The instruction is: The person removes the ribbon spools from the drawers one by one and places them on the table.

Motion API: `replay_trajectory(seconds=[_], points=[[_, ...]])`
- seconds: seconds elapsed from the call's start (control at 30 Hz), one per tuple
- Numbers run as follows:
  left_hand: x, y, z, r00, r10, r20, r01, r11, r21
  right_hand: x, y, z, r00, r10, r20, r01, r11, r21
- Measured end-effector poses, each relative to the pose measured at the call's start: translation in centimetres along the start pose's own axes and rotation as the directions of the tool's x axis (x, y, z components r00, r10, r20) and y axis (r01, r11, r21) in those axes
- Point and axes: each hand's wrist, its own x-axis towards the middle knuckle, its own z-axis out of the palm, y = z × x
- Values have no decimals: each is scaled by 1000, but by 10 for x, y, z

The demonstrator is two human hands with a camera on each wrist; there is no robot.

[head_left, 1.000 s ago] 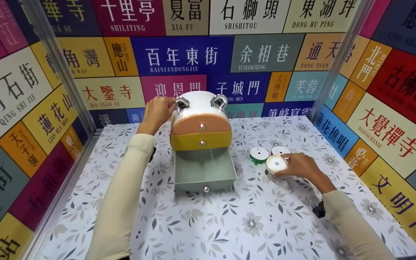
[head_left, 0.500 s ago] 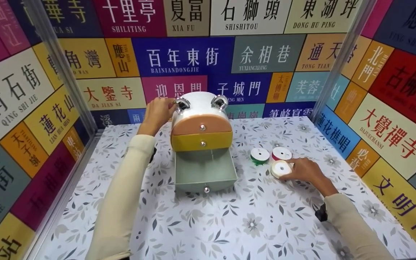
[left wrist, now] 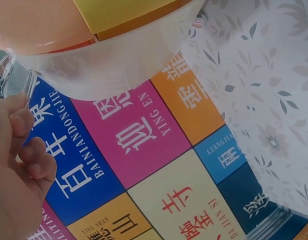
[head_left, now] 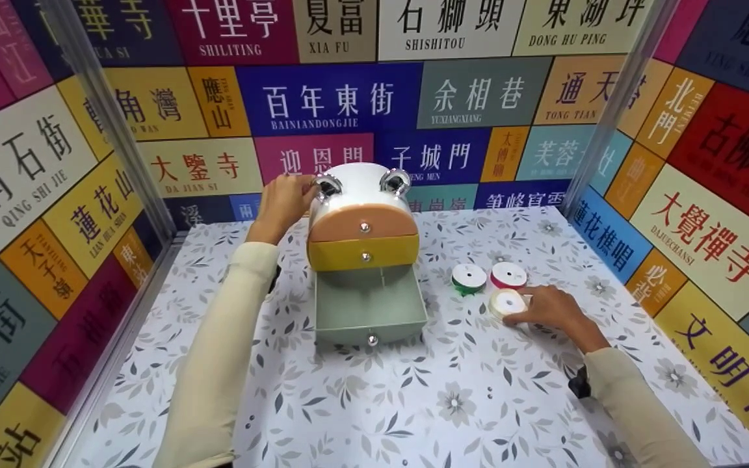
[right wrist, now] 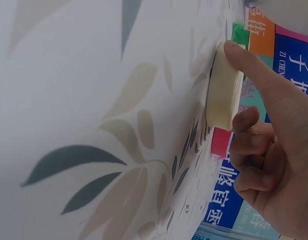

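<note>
A small white drawer box (head_left: 363, 185) stands at the back middle, with two shiny ring-shaped ears. My left hand (head_left: 283, 205) pinches its left ear (head_left: 329, 187); in the left wrist view the fingers are curled at that ring. The lowest, grey-green drawer (head_left: 348, 336) is pulled out, with nothing seen inside. On the right, my right hand (head_left: 555, 309) pinches a cream ribbon spool (head_left: 506, 303) between thumb and fingers. In the right wrist view this spool (right wrist: 224, 92) lies flat at the tabletop. Behind it are a green ribbon spool (head_left: 469, 277) and a red one (head_left: 508, 275).
Above the pulled-out drawer, the yellow drawer (head_left: 342, 255) and the orange drawer (head_left: 342, 224) are closed. A leaf-patterned white cloth (head_left: 452, 370) covers the table. Panels with printed characters (head_left: 329, 97) wall it in at the back and both sides.
My right hand has moved the cream spool slightly right and down beside the red spool, which it partly covered before. The left hand has stayed at the ear.
</note>
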Motion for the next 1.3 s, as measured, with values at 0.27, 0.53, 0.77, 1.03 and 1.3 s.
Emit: replay_trajectory(seconds=[0.27, 0.53, 0.77, 1.03, 1.3], points=[[1, 1, -6, 1000, -18, -4, 18, 1000, -17, 1, -5, -7, 1000, -12, 5, 12, 1000, -21], [1, -2, -5, 1000, -24, 15, 25, 1000, -13, 3, -19, -13, 994, -91, -61, 86, 994, -71], [1, -4, -4, 999, -34, 13, 35, 999, -12, 7, -38, -17, 965, -192, -179, 180, 980, -80], [-2, -5, 3, 1000, -13, 10, 13, 1000, -5, 1, -66, -8, 891, -370, -262, 353, 929, -111], [-1, 0, -1, 1000, -13, 13, 13, 1000, 3, -3, -107, -6, 832, -456, -316, 452, 887, -91]])
